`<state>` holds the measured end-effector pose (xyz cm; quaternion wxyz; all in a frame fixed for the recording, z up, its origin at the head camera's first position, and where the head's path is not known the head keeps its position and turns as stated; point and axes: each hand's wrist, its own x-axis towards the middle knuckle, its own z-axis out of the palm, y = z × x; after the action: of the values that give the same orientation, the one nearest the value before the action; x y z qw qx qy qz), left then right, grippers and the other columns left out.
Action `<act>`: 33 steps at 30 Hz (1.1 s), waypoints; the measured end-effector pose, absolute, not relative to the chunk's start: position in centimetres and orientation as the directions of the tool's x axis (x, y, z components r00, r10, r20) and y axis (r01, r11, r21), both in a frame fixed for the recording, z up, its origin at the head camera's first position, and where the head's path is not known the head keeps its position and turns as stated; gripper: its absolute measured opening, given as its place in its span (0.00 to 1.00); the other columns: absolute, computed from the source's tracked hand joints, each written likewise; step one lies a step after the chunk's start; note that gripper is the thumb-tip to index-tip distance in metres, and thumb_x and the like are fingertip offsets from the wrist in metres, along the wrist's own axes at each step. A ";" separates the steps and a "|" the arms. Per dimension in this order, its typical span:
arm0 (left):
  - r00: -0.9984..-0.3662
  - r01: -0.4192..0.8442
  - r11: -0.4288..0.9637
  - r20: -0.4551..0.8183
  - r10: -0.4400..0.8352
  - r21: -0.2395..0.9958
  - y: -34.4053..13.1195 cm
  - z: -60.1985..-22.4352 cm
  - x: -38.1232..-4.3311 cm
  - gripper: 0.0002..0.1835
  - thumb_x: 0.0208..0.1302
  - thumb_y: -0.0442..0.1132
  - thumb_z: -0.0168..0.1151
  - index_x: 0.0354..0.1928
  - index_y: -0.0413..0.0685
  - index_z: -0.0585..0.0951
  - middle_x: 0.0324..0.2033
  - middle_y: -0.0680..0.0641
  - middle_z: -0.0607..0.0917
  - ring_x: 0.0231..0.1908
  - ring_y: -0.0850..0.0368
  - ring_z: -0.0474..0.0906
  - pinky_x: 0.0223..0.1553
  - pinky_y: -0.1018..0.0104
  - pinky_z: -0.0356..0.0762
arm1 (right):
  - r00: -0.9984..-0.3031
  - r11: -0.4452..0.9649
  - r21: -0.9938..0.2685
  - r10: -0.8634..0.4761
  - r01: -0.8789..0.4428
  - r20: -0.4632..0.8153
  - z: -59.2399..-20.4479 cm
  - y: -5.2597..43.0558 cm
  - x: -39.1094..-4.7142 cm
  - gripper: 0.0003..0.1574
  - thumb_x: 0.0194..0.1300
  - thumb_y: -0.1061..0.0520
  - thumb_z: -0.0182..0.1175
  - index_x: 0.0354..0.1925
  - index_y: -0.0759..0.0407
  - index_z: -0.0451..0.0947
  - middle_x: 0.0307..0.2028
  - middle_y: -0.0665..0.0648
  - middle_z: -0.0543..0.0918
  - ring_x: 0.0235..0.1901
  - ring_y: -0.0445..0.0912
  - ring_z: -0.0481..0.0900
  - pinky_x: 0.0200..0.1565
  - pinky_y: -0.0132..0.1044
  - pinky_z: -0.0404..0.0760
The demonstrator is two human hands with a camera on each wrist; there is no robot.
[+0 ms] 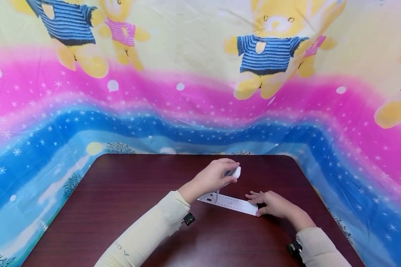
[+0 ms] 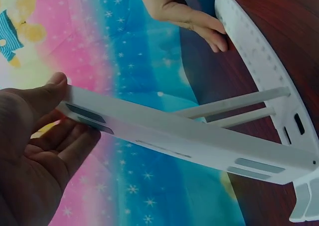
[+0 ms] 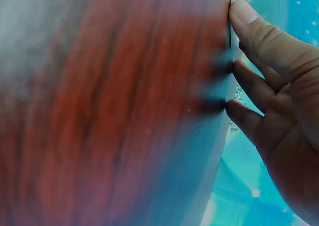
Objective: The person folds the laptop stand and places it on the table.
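Note:
A white folding stand lies in front of me, its long base (image 1: 235,205) on the table and its upper panel (image 2: 184,133) raised at a slant. Two thin prop bars (image 2: 237,102) run between panel and base, and the base carries rows of notches. Grey pads mark both ends of the panel. My left hand (image 1: 212,177) pinches the panel's raised end between thumb and fingers. At the base's right end, my right hand (image 1: 275,205) grips it, thumb at the near corner and fingers at the far side; its fingertips (image 3: 238,69) come down to the tabletop.
The dark reddish-brown table (image 1: 127,207) has rounded far corners. A patterned cloth (image 1: 180,107) with bears and snowflakes hangs behind and along both sides. Each wrist wears a small black camera, such as the left one (image 1: 188,218).

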<state>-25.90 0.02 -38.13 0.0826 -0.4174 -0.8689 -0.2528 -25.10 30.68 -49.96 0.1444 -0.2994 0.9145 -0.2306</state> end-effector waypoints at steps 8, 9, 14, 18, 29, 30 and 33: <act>-0.588 0.803 0.464 0.365 0.722 0.375 -0.7 -38.5 -26.3 0.31 0.68 0.45 0.69 0.71 0.48 0.75 0.64 0.47 0.80 0.62 0.56 0.78 0.57 0.71 0.79 | -0.759 0.707 -0.489 -0.638 -0.510 -0.132 -49.7 29.9 -24.2 0.34 0.59 0.52 0.75 0.63 0.54 0.81 0.67 0.52 0.78 0.73 0.59 0.66 0.68 0.67 0.64; -0.581 0.807 0.457 0.371 0.724 0.373 -0.8 -38.6 -26.4 0.31 0.68 0.46 0.69 0.71 0.48 0.75 0.65 0.47 0.80 0.62 0.55 0.77 0.58 0.71 0.79 | -0.758 0.708 -0.487 -0.639 -0.512 -0.131 -49.6 29.9 -24.2 0.34 0.59 0.52 0.75 0.64 0.54 0.81 0.67 0.53 0.78 0.73 0.59 0.66 0.68 0.67 0.63; -0.536 0.836 0.411 0.385 0.751 0.363 -1.2 -38.7 -26.9 0.30 0.69 0.45 0.68 0.70 0.46 0.75 0.66 0.46 0.79 0.65 0.54 0.75 0.62 0.69 0.77 | -0.743 0.703 -0.446 -0.659 -0.554 -0.115 -49.4 29.4 -24.0 0.35 0.58 0.51 0.75 0.64 0.54 0.81 0.67 0.52 0.78 0.72 0.58 0.68 0.67 0.64 0.67; -0.486 0.861 0.349 0.400 0.777 0.369 -1.7 -38.9 -27.6 0.29 0.69 0.43 0.68 0.69 0.43 0.76 0.66 0.45 0.80 0.67 0.53 0.75 0.65 0.68 0.74 | -0.735 0.703 -0.420 -0.668 -0.574 -0.115 -49.5 28.6 -23.7 0.36 0.58 0.49 0.75 0.64 0.53 0.81 0.67 0.52 0.78 0.71 0.55 0.70 0.67 0.61 0.70; -0.475 0.862 0.329 0.391 0.788 0.386 -2.2 -39.0 -27.8 0.28 0.71 0.38 0.64 0.72 0.45 0.74 0.68 0.46 0.78 0.69 0.54 0.73 0.66 0.68 0.73 | -0.683 0.655 -0.400 -0.724 -0.641 -0.093 -49.7 27.5 -22.4 0.34 0.59 0.54 0.75 0.64 0.50 0.81 0.66 0.54 0.79 0.70 0.55 0.71 0.69 0.63 0.66; -0.480 0.861 0.332 0.396 0.783 0.386 -2.3 -39.1 -27.7 0.28 0.71 0.37 0.64 0.72 0.46 0.74 0.68 0.46 0.78 0.68 0.54 0.74 0.65 0.69 0.74 | -0.680 0.652 -0.395 -0.728 -0.647 -0.088 -49.7 27.4 -22.3 0.34 0.58 0.55 0.75 0.64 0.50 0.81 0.66 0.55 0.79 0.70 0.55 0.71 0.69 0.63 0.65; -0.493 0.857 0.347 0.413 0.766 0.380 -2.2 -39.4 -27.5 0.28 0.72 0.38 0.63 0.72 0.46 0.73 0.67 0.46 0.79 0.67 0.55 0.76 0.64 0.69 0.75 | -0.691 0.663 -0.388 -0.718 -0.640 -0.085 -49.7 27.4 -22.1 0.35 0.58 0.56 0.75 0.65 0.51 0.81 0.66 0.54 0.79 0.71 0.55 0.71 0.69 0.63 0.65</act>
<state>-27.50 -2.20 -39.43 0.0810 -0.4969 -0.8167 -0.2820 -22.08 27.39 -49.68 0.1162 -0.3755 0.9043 -0.1664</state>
